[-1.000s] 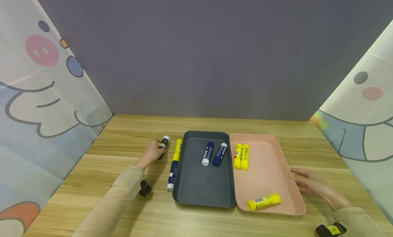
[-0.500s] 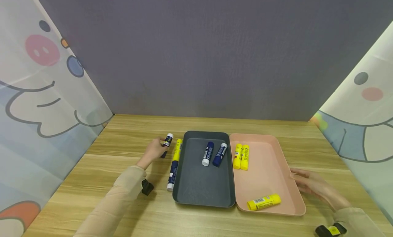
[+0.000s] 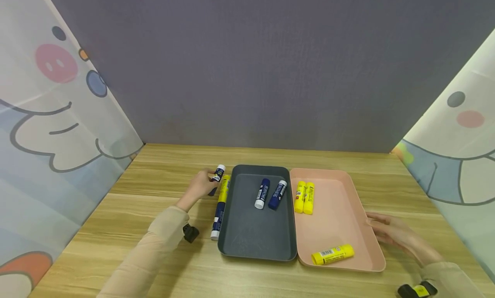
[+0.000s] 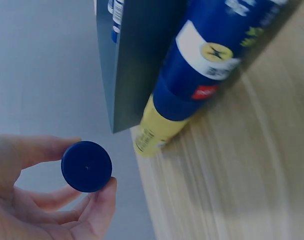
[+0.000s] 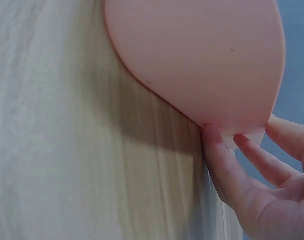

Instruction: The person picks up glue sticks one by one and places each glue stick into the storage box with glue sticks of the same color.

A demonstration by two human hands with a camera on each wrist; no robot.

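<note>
A navy stick (image 3: pixel 218 174) is leaning in the left hand (image 3: pixel 201 184), left of the grey tray (image 3: pixel 255 240) near its far corner. Thumb and fingers are gripping its barrel; the white cap is pointing away from the person, and in the left wrist view the round navy end is facing the camera. Just beside the grey tray's left wall, a yellow stick (image 3: pixel 223 189) and a white-capped stick (image 3: pixel 218 218) are lying end to end, the yellow one farther away. Inside the tray, two navy sticks are resting apart: one cap-near (image 3: pixel 262 194), one cap-far (image 3: pixel 277 195). The pink tray (image 3: pixel 334 220) is standing alongside on the right, holding a close yellow pair (image 3: pixel 308 198) at its far left and a slanting yellow stick (image 3: pixel 333 254) at its near end. The right hand (image 3: pixel 392 231) is touching this tray's right side, fingers loosely extended. Everything is resting on a wooden table (image 3: pixel 166 165); a grey wall (image 3: pixel 263 74) is rising behind, and cartoon-printed sheets (image 3: pixel 31 139) are flanking it.
</note>
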